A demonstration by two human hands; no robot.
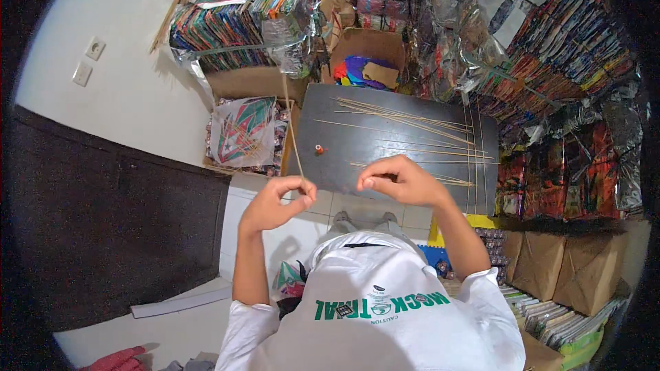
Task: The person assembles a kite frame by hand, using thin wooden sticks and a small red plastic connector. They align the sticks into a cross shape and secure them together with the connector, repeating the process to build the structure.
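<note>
1. The left hand (273,200) is pinching a thin stick (291,130) upright, fingers closed on its lower end.
2. The right hand (397,180) is curling shut; whether it holds thread is unclear.
3. Steady pinching is keeping the stick from bending.
4. The board (385,185) ahead is bearing loose sticks (412,130) and a spool (319,149); kite stacks (550,62) are crowding the right, so free room lies leftward.
</note>
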